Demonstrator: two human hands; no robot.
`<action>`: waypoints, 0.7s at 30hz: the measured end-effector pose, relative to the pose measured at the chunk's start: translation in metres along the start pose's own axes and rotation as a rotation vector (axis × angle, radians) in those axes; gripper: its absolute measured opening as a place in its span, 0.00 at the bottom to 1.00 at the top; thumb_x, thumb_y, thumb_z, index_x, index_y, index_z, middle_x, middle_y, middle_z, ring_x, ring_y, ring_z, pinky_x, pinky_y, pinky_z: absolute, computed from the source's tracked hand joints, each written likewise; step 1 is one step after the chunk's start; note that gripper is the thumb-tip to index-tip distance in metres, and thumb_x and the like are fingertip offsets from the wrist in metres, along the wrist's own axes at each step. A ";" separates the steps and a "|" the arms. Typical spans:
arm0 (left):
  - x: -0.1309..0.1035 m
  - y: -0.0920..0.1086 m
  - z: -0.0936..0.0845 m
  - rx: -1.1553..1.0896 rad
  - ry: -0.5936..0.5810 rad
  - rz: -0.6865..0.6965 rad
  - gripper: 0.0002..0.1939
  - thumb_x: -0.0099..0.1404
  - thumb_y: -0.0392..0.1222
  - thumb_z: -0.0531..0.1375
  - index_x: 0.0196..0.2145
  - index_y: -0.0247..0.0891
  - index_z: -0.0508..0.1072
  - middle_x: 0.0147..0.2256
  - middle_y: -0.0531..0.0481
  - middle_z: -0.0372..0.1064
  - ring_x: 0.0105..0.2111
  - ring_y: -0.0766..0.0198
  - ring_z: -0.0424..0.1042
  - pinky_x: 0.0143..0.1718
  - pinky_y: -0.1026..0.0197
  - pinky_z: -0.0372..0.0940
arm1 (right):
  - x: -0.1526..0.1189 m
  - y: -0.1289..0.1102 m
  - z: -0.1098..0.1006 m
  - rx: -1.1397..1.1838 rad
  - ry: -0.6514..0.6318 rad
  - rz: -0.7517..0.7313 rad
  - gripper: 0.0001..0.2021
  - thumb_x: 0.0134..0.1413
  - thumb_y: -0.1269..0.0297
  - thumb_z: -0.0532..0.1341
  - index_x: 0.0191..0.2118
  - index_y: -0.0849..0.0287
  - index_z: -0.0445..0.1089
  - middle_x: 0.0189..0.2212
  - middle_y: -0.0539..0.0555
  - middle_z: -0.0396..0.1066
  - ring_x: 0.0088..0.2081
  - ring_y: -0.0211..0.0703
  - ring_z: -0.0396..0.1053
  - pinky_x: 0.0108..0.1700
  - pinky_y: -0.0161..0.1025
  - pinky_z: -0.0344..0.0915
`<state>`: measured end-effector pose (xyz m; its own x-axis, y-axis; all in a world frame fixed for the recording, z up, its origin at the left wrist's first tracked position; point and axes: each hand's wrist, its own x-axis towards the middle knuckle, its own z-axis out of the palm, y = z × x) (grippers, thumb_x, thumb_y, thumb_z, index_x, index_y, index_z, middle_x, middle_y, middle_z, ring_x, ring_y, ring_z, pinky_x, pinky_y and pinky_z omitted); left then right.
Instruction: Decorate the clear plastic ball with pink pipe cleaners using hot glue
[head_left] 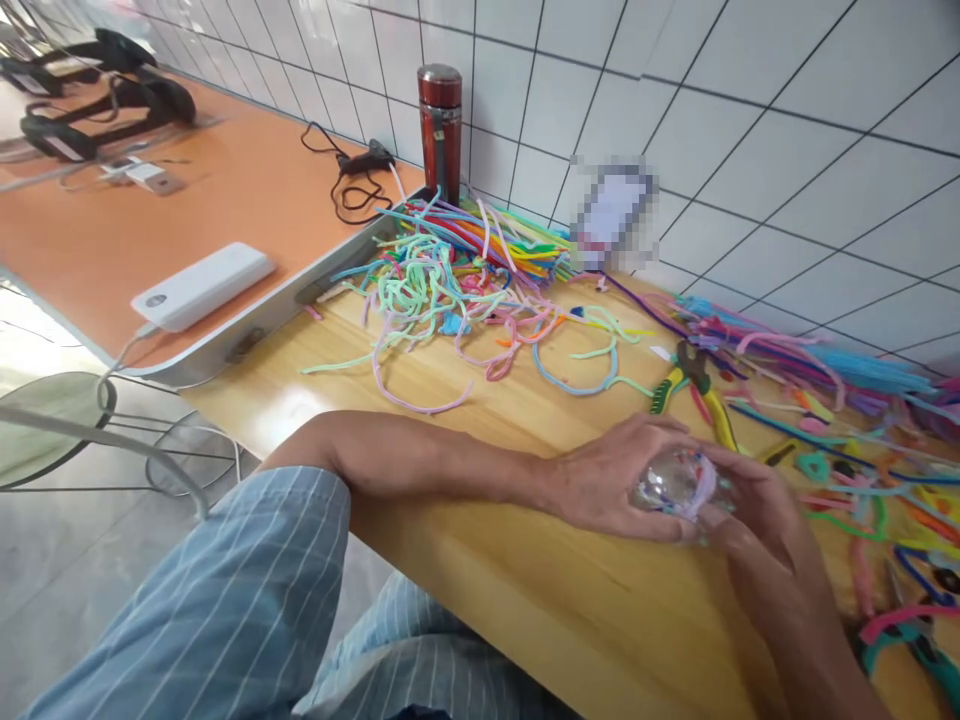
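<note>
Both of my hands are wrapped round a clear, rounded object (670,482) that looks like a see-through ball or dome, with lilac and other coloured bits on it or inside. My left hand (600,482) grips it from the left, thumb below and fingers along the top. From the right, my right hand (769,515) closes on it, its thumb near the lilac piece. Just beyond my hands lie pliers (694,385) with green and yellow handles. Part of the object is hidden by my fingers.
Tangled and loose pipe cleaners (420,285) lie along the tiled wall, with more bundles (825,360) at right. A red flask (441,135) stands behind. Teal-handled cutters (911,640) lie at lower right. A white power bank (202,285) rests on the orange table (277,200).
</note>
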<state>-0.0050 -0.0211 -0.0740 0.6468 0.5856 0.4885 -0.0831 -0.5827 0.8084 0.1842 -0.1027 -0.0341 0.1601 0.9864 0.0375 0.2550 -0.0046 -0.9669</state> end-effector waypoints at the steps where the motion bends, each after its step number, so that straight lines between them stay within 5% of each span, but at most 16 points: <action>1: 0.000 -0.001 0.001 0.004 -0.012 -0.012 0.41 0.63 0.62 0.69 0.64 0.35 0.66 0.63 0.32 0.69 0.68 0.45 0.66 0.72 0.47 0.62 | 0.001 0.001 -0.001 0.001 0.006 0.020 0.24 0.47 0.49 0.75 0.51 0.45 0.78 0.54 0.56 0.81 0.56 0.55 0.79 0.50 0.46 0.79; 21: -0.002 0.002 -0.003 0.002 -0.076 -0.038 0.43 0.66 0.62 0.66 0.67 0.30 0.62 0.64 0.29 0.69 0.67 0.44 0.68 0.70 0.45 0.65 | 0.008 0.011 -0.006 0.012 0.039 0.129 0.25 0.42 0.48 0.75 0.49 0.45 0.79 0.50 0.57 0.82 0.51 0.58 0.80 0.46 0.49 0.79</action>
<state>-0.0089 -0.0213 -0.0727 0.7054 0.5625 0.4312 -0.0561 -0.5622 0.8251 0.1941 -0.0954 -0.0425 0.2274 0.9707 -0.0779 0.2190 -0.1290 -0.9672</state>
